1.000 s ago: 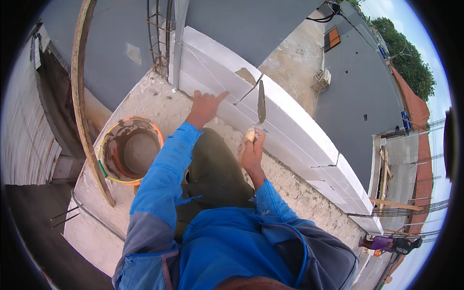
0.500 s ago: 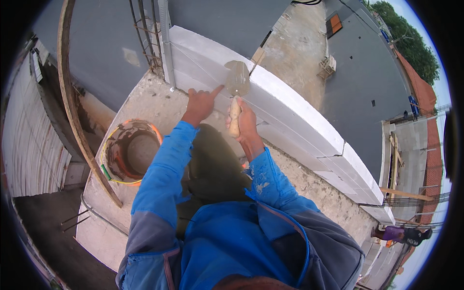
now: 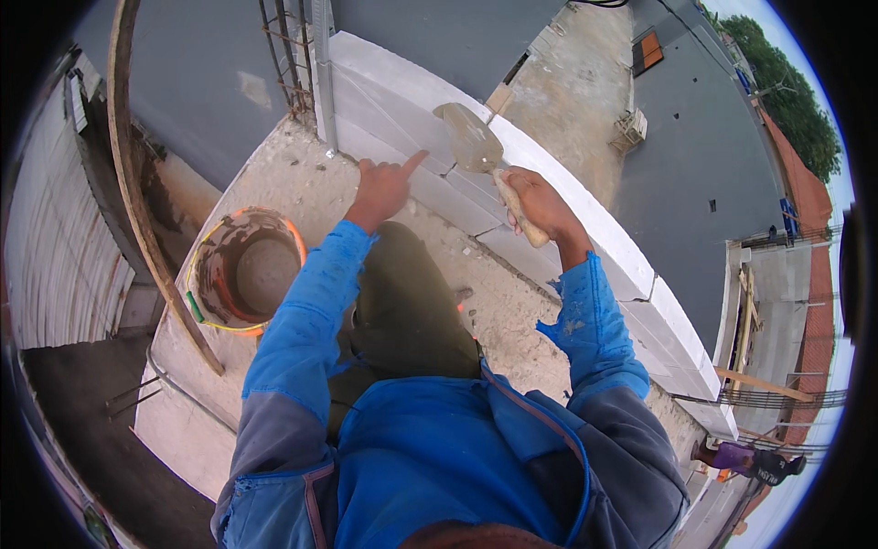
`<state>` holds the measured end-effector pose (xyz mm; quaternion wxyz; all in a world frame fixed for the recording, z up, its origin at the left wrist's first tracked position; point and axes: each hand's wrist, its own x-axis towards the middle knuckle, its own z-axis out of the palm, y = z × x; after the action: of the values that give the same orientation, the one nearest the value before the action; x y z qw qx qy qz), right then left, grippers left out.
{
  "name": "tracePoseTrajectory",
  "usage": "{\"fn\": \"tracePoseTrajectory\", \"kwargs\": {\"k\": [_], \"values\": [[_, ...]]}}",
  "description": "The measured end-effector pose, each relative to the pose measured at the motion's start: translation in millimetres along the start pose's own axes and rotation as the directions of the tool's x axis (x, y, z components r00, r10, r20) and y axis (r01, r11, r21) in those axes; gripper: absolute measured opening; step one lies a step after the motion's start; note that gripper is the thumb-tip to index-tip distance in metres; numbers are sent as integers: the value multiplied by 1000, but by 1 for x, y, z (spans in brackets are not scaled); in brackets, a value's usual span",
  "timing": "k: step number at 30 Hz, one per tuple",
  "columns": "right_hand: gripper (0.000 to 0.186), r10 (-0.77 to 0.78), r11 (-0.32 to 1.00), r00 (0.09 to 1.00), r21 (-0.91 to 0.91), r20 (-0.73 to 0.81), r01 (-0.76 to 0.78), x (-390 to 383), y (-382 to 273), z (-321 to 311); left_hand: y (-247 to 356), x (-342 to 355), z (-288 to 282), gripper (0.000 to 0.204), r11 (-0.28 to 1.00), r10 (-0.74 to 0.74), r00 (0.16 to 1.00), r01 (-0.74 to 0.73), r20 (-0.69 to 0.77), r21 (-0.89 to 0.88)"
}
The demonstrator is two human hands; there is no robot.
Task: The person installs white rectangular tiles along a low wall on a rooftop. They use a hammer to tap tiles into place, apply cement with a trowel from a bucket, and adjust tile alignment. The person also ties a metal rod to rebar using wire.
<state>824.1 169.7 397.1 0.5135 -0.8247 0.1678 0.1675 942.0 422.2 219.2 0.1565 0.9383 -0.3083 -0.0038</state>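
Note:
My right hand is wrapped round the pale wooden handle of a trowel. The trowel's grey blade lies over the upper edge of a low wall of white blocks, pointing up and left. Left of it, my left hand holds nothing; its index finger stretches toward the face of the wall near a joint between blocks, and whether it touches I cannot tell. To the left of my left forearm, an orange-rimmed bucket stands on the concrete ledge, with grey mix inside and a green grip on its yellow handle.
A curved wooden pole leans at the left, beside the bucket. Steel rebar and a metal upright rise at the wall's far end. Past the ledge's left side lies a lower dark area. Another person is at the far right.
My right hand has swung the trowel to the right, and its blade now tilts across the top of the wall. My left hand stays nearly where it was, finger still extended.

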Motion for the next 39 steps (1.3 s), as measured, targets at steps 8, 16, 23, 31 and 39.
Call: {"fn": "tracePoseTrajectory", "kwargs": {"k": [8, 16, 23, 31, 39], "values": [[40, 12, 995, 991, -100, 130, 1, 58, -15, -50, 6, -2, 4, 85, 999, -14, 999, 15, -34, 40], [43, 20, 999, 985, -44, 172, -13, 74, -8, -81, 11, 4, 6, 87, 998, -38, 999, 39, -32, 45], [43, 111, 994, 985, -37, 134, -107, 33, 24, -115, 15, 10, 1, 85, 999, -24, 999, 25, -46, 20], [40, 202, 979, 975, 41, -89, -199, -105, 68, -139, 12, 25, 15, 81, 997, 69, 969, -73, -237, -9], [35, -174, 982, 975, 99, 139, 161, -119, -5, -16, 36, -10, 7, 83, 993, -11, 927, -34, -375, -113]]}}
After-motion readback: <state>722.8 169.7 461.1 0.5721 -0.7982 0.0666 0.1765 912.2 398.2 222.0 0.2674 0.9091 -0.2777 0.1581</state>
